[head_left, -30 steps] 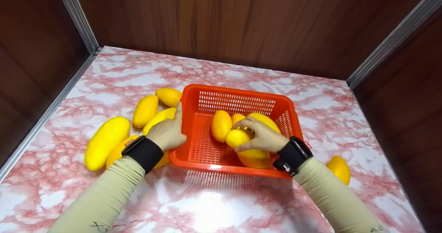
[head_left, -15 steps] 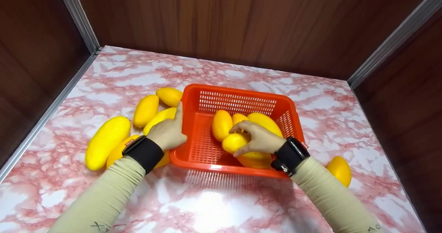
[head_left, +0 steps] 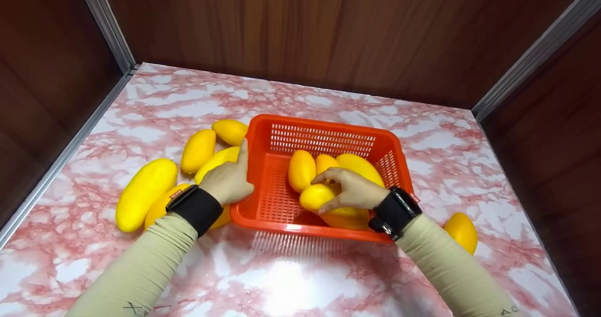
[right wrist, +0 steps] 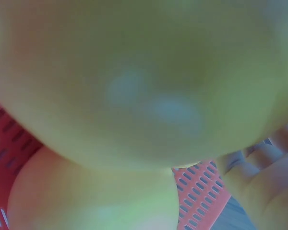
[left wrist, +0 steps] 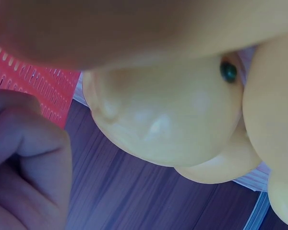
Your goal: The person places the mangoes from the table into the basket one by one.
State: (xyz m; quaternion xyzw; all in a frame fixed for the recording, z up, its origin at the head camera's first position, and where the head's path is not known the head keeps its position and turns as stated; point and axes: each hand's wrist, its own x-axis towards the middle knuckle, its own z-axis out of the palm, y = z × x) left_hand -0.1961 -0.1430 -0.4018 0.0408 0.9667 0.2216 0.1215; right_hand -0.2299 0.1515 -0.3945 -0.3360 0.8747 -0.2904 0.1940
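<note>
Though half-hidden, fruit (head_left: 313, 196) in right hand (head_left: 354, 189)

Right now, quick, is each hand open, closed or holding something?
Left hand: at the left rim of the red basket; whether it's gripping can't be told.
Right hand: closed, holding a yellow mango.
</note>
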